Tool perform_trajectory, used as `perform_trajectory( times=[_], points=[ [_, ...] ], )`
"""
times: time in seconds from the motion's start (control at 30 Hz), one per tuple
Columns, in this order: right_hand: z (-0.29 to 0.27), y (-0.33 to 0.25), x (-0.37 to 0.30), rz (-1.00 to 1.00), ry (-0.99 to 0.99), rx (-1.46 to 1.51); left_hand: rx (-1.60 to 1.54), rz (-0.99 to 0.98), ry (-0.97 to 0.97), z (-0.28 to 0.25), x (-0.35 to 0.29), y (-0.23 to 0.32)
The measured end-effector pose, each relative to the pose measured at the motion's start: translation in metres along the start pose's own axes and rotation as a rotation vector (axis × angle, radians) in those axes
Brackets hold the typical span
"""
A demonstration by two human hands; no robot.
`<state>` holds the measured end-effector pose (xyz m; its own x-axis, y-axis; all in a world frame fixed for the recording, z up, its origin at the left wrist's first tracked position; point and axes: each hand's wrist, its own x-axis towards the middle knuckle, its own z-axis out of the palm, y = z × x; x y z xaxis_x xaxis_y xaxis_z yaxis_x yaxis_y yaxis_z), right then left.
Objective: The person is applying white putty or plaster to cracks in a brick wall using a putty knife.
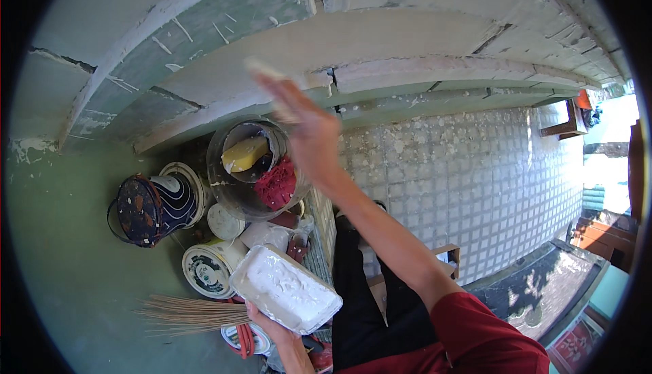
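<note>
My left hand (272,330) grips the underside and near edge of a white rectangular tray (331,300), tilted in front of my legs. Thick white paste (275,275) lies smeared inside it. Up by the wall, my right hand (309,126) is raised and blurred by motion. Its fingers are closed on a flat scraper (263,68), whose end looks pale and coated; its exact shape is smeared. Pale grey panels (285,38) with rough white seams stand behind that hand, and I cannot tell whether the scraper touches them.
Below the right hand is a large clear tub (217,187) holding a yellow sponge (246,154) and a red cloth (277,184). Several paint buckets (207,272), a dark patterned pail (139,211) and a stick broom (197,314) crowd the left. Tiled floor (448,170) stretches right, with a dark-topped table (543,296) beyond.
</note>
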<state>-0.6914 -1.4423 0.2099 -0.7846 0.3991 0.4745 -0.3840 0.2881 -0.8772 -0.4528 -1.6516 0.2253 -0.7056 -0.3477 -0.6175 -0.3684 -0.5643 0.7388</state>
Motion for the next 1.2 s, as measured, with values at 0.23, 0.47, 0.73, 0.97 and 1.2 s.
perform_trajectory(
  times=[0.23,0.47,0.73,0.97,1.2],
  points=[
    [-0.163,0.096,0.035,0.142,0.838,-0.556,0.024,-0.043,0.027,0.012,-0.004,-0.003],
    [-0.069,0.084,0.029,-0.051,0.566,-0.446,0.053,-0.054,-0.036,0.038,-0.014,-0.005],
    [-0.103,0.033,-0.028,0.462,0.139,0.140,0.128,-0.144,-0.107,0.035,-0.017,0.008],
    [-0.207,-0.133,-0.036,0.878,0.283,0.851,0.138,-0.263,-0.392,0.097,-0.041,0.049],
    [-0.235,-0.256,-0.038,0.824,0.425,0.732,0.064,-0.334,-0.769,0.143,-0.052,0.051]
  ],
)
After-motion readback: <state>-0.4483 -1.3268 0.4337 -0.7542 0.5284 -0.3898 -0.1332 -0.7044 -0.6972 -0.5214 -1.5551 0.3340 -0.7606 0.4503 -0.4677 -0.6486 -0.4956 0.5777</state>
